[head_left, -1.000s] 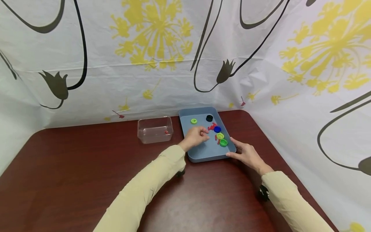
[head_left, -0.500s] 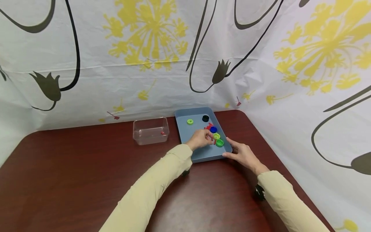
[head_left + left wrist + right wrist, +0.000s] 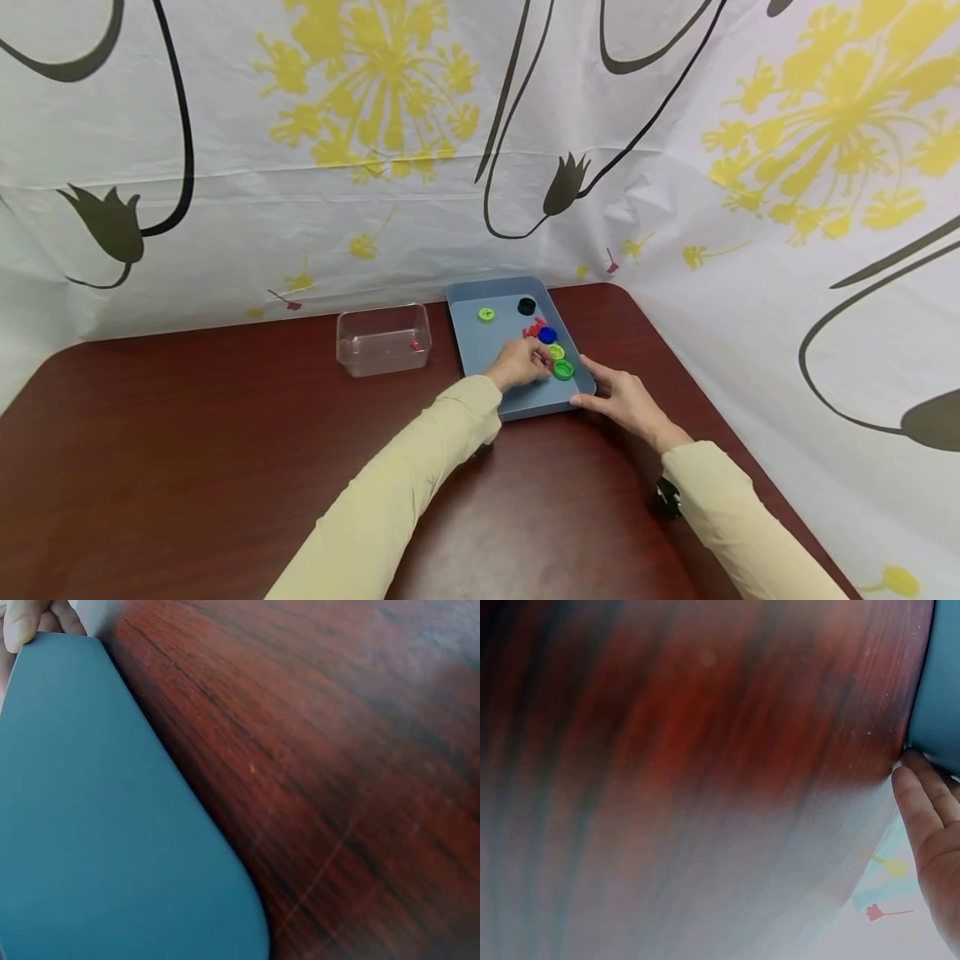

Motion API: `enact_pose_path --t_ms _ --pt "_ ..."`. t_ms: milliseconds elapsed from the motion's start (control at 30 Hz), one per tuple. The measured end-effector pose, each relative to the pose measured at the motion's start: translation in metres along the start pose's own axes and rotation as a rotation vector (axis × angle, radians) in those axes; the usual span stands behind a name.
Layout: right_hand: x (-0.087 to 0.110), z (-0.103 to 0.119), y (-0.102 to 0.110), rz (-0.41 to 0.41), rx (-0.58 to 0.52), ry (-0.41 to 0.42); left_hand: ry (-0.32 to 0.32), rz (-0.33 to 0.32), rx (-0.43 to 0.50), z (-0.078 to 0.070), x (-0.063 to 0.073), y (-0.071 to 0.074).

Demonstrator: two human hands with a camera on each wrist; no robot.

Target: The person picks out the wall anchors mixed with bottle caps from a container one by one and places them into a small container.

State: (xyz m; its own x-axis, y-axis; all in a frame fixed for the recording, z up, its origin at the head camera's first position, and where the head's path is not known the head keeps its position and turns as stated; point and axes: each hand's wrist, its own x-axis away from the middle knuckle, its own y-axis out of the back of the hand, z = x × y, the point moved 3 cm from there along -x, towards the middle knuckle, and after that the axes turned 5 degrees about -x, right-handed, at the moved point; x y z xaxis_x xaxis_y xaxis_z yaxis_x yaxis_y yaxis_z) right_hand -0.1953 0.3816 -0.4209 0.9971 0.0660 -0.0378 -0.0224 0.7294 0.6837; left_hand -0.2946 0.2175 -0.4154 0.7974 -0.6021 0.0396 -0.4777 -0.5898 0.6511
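Red bits (image 3: 534, 330) are lying in blue tray (image 3: 477, 342), just beyond L hand (image 3: 516, 364). Its fingers are sitting bent nr yellow ring (image 3: 556, 352) + green ring (image 3: 563, 370); can't tell if pinching anything. R hand (image 3: 627, 402) is gripping tray's near R corner. Clear box (image 3: 382, 364) is standing L of tray.

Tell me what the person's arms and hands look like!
The long sleeves are pale beige and a bit wrinkled. The left hand and right hand wear no gloves. Something black peeks out under each sleeve; I can't tell what.
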Motion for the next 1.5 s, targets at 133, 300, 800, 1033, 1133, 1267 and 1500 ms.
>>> enact_pose_path --t_ms 133,300,800,1033,1133,1267,1500 --pt "-0.0002 0.0004 -0.001 0.003 0.0 -0.009 -0.008 -0.002 -0.029 0.0013 -0.0017 -0.0013" --pt "-0.0007 0.0011 -0.0015 0.003 0.002 -0.011 -0.009 -0.003 -0.065 -0.0003 -0.0011 -0.0013" --pt "-0.0011 0.003 -0.0015 0.002 -0.001 0.002 -0.018 -0.026 -0.145 -0.0008 -0.0032 -0.0034" --pt "0.002 0.0017 -0.0024 -0.002 0.0 -0.014 -0.029 -0.019 -0.176 -0.0007 -0.0025 -0.0074" --pt "0.0023 0.0015 -0.0025 -0.001 -0.005 -0.015 -0.029 -0.024 -0.175 -0.0002 -0.0029 -0.0088" --pt "0.0021 0.0012 -0.0019 0.001 -0.007 -0.018 -0.034 -0.024 -0.2 -0.0006 -0.0044 -0.0097" --pt "0.0015 0.0008 -0.0006 0.003 -0.001 -0.018 -0.05 -0.023 -0.262 -0.0026 -0.0059 -0.0101"
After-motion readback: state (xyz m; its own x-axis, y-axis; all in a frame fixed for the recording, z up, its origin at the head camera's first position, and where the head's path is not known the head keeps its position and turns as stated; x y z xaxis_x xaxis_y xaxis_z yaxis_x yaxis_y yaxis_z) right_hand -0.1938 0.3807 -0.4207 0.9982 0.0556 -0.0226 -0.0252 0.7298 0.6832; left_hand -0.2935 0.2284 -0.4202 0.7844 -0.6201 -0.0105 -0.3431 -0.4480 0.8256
